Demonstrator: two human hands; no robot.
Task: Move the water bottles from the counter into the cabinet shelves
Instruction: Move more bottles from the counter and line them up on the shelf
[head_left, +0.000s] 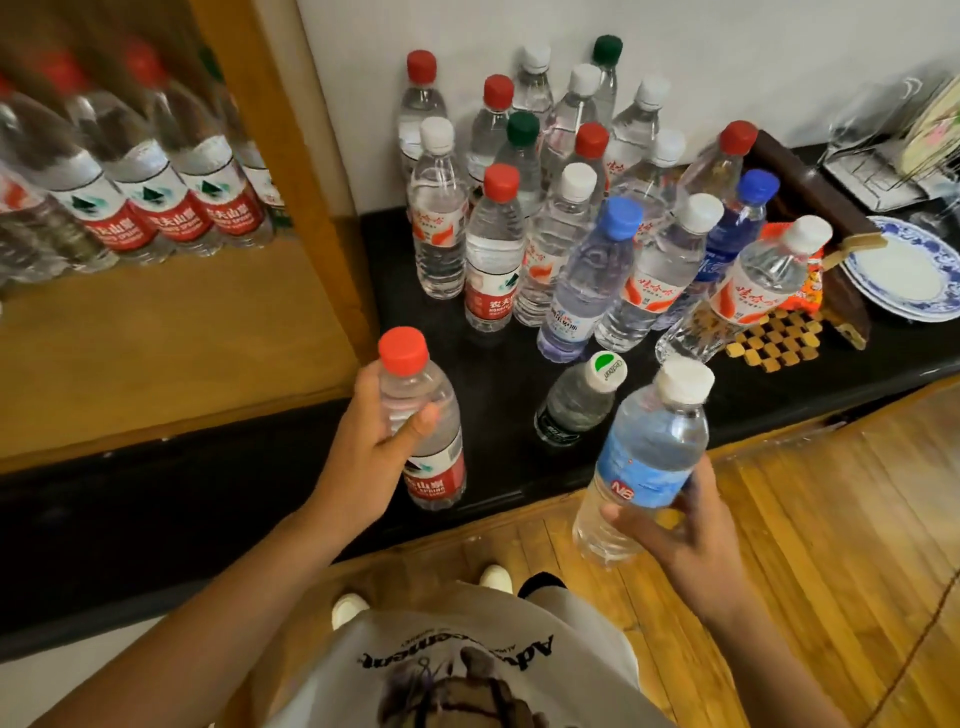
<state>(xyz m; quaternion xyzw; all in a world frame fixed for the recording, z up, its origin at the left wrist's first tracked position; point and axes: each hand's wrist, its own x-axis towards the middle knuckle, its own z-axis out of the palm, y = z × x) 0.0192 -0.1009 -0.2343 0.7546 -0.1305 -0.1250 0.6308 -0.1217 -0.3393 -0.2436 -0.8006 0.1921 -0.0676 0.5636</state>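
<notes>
Your left hand grips a clear red-capped plastic water bottle with a red label, held above the black counter's front edge. Your right hand clamps a white-capped clear bottle with a blue label just past that edge. More bottles crowd the counter's back; others line the wooden cabinet shelf.

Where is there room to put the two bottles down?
The cabinet shelf is bare in front of its bottle row. The black counter is bare around the small dark bottle. Behind, the bottle cluster is crowded.
</notes>
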